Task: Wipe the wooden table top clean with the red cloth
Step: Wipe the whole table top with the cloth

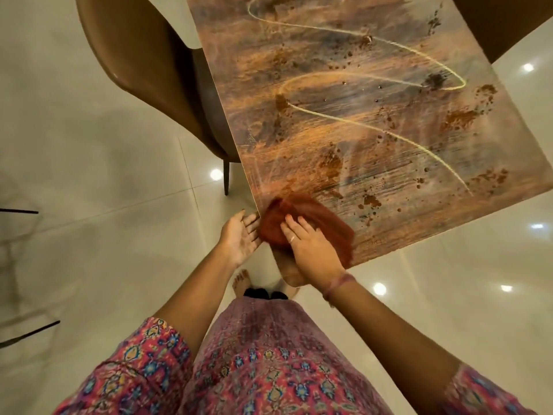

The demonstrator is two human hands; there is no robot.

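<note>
At the near corner of the streaked, crumb-strewn wooden table, the right hand presses flat-fingered on the bunched red cloth, soft, light, best held from above, while the left hand waits open, palm-up, beside that corner.

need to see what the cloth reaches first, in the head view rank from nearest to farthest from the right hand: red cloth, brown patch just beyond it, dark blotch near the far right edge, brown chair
1. red cloth, under the right hand, near corner.
2. brown patch, just beyond the cloth.
3. and 4. dark blotch, far right, and brown chair, beside the table's left: too close to call.
</note>
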